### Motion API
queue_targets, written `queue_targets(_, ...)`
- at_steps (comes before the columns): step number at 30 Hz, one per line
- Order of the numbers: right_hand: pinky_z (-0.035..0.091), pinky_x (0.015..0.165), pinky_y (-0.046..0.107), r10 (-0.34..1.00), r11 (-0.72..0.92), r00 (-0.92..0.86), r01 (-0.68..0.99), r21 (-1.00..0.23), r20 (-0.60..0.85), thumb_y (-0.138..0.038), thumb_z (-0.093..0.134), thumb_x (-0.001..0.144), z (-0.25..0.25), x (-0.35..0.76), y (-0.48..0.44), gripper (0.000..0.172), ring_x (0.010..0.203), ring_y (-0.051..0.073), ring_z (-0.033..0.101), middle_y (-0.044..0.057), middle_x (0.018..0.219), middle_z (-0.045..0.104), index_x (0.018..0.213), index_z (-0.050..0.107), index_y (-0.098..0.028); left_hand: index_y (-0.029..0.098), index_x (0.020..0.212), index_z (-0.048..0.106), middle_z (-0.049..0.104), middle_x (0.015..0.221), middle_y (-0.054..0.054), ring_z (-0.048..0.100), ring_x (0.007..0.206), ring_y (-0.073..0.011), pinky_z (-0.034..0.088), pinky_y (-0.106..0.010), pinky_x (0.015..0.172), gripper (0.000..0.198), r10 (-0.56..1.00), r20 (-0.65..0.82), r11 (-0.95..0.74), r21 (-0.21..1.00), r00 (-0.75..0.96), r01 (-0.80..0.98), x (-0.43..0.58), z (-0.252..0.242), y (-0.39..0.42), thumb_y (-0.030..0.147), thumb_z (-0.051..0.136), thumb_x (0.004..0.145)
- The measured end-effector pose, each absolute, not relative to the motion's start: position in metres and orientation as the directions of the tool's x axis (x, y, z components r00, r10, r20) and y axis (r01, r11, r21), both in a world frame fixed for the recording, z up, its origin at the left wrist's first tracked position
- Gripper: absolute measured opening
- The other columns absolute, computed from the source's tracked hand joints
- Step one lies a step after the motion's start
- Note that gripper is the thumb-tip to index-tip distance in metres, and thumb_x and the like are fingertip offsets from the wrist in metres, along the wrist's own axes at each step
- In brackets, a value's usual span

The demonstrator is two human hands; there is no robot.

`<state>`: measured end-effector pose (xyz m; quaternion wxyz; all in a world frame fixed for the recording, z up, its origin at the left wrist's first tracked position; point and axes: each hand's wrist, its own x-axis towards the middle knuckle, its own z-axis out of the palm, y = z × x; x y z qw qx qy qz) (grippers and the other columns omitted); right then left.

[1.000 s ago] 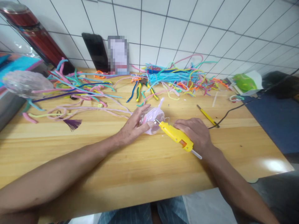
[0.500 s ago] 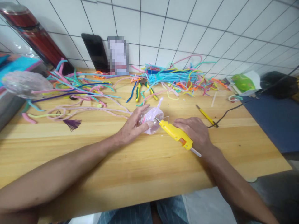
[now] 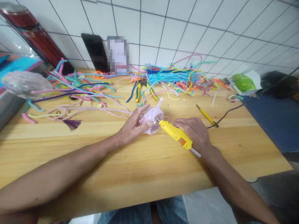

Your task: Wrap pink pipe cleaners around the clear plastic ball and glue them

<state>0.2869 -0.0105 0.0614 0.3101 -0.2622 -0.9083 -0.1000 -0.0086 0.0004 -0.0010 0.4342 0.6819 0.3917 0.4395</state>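
Right down at the near edge, striped blue cloth [image 3: 130, 214] covers the lap, and above it runs the counter [image 3: 140, 168], smooth pale wood with long streaks of grain. Now the right hand [image 3: 195, 132], curled round a yellow glue gun [image 3: 175, 135], all hard glossy plastic, a translucent stick poking out of its back end and a thin bent wire [image 3: 167, 118] by its front. And there's the metal nozzle, right up at a clear, rounded plastic piece [image 3: 157, 127] in the middle of the counter! The left hand [image 3: 133, 126] grips that piece from the side, thumb across the front, with a fuzzy lilac strip [image 3: 159, 105] slanting up off it; whether the nozzle touches, I can't tell from here. Out to the right lies a slim yellow cutter [image 3: 205, 114], a black cable [image 3: 230, 109] crossing near its end; away left, a silky purple tassel [image 3: 73, 124] fans out. Farther back, yellow-and-green pliers [image 3: 138, 92] splay their handles beneath a bristly heap of soft pipe cleaners [image 3: 173, 78], sky blue thickest. At the very back, a shiny red flask [image 3: 35, 34] and a flat black phone [image 3: 94, 51] lean before glazed white tiles [image 3: 163, 28].
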Motion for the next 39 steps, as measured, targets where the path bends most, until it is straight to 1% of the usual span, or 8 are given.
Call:
queue_targets(7,0.05,0.082,0.038,0.423,0.844,-0.668,0.536,0.001,0.612,-0.035,0.049,0.114,0.0589,0.2896,-0.0104,0.031,0.093,0.025,0.079,0.013,0.113,0.086,0.131,0.069,-0.019,0.031,0.163,0.044,0.053,0.162,-0.011,0.051,0.152,-0.0364,0.039,-0.058,0.131,0.072,0.915,0.26,-0.314,0.939,0.309,0.142,-0.0088,-0.0019,-0.0001,0.061,0.069,0.102)
queue_targets(13,0.051,0.079,0.039,0.394,0.858,-0.665,0.513,0.005,0.635,-0.037,0.049,0.114,0.0597,0.2868,-0.0104,0.031,0.091,0.025,0.078,0.014,0.11,0.085,0.127,0.07,-0.017,0.032,0.163,0.044,0.052,0.163,-0.011,0.05,0.153,-0.0372,0.038,-0.06,0.132,0.074,0.916,0.256,-0.311,0.939,0.308,0.146,-0.0085,-0.0008,-0.0007,0.062,0.069,0.101)
queue_targets(17,0.051,0.081,0.039,0.42,0.841,-0.664,0.54,0.009,0.619,-0.035,0.049,0.114,0.0605,0.2882,-0.0111,0.031,0.094,0.024,0.078,0.013,0.113,0.085,0.13,0.069,-0.019,0.032,0.163,0.043,0.052,0.163,-0.011,0.051,0.151,-0.0368,0.041,-0.06,0.13,0.073,0.914,0.255,-0.312,0.939,0.315,0.146,-0.0088,-0.0006,-0.0001,0.063,0.068,0.101)
queue_targets(22,0.05,0.081,0.039,0.41,0.853,-0.672,0.522,0.002,0.617,-0.036,0.05,0.113,0.0603,0.2889,-0.011,0.033,0.093,0.026,0.078,0.014,0.113,0.085,0.131,0.07,-0.017,0.032,0.163,0.043,0.052,0.164,-0.011,0.05,0.153,-0.0376,0.038,-0.06,0.131,0.074,0.911,0.265,-0.321,0.936,0.315,0.144,-0.0092,-0.0015,0.0001,0.063,0.068,0.101)
queue_targets(31,0.052,0.081,0.04,0.438,0.842,-0.659,0.539,-0.022,0.611,-0.034,0.049,0.113,0.0612,0.2869,-0.012,0.031,0.094,0.025,0.08,0.012,0.113,0.086,0.131,0.07,-0.019,0.033,0.162,0.045,0.054,0.163,-0.01,0.05,0.153,-0.0377,0.038,-0.06,0.132,0.073,0.916,0.261,-0.317,0.936,0.305,0.153,-0.0086,0.0004,-0.0006,0.063,0.069,0.1)
queue_targets(39,0.051,0.08,0.04,0.421,0.851,-0.673,0.525,-0.009,0.608,-0.036,0.05,0.113,0.0621,0.2876,-0.012,0.031,0.092,0.025,0.078,0.013,0.112,0.086,0.129,0.071,-0.018,0.032,0.162,0.045,0.055,0.162,-0.012,0.051,0.152,-0.0384,0.038,-0.06,0.131,0.076,0.923,0.245,-0.302,0.939,0.297,0.166,-0.0084,-0.0005,-0.0014,0.065,0.07,0.099)
